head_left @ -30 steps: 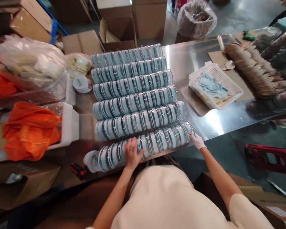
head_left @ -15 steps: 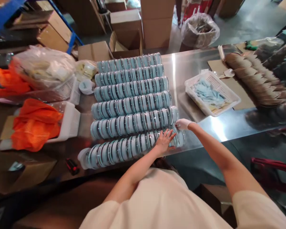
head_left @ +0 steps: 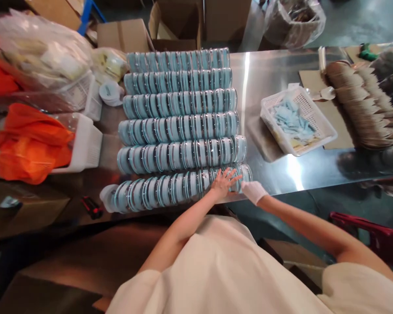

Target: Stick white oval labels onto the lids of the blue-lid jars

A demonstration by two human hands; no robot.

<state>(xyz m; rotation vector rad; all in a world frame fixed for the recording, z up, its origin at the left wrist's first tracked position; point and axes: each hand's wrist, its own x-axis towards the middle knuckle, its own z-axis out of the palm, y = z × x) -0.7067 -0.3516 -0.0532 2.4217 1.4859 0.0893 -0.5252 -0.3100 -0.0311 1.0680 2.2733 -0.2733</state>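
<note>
White-gloved right hand [head_left: 253, 190] cups the end of the nearest row of round tins [head_left: 180, 189] at the table edge [head_left: 281, 188], bare left hand [head_left: 223, 182] lies flat and open on top, so press gently and evenly, keeping it straight beside the next row [head_left: 183, 155].

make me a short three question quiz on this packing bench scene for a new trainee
1. True or false: the left hand wears a white glove.
2. How many rows of round clear-lidded blue tins lie on the steel table?
3. Which row do both hands touch? A. the farthest row B. the nearest row C. the middle row

Key
1. False. The left hand is bare and lies flat on the tins; the right hand has the white glove.
2. Six.
3. B. The right hand is at that row's right end, and the white plastic basket of pale blue packets stands farther right, untouched.
</note>
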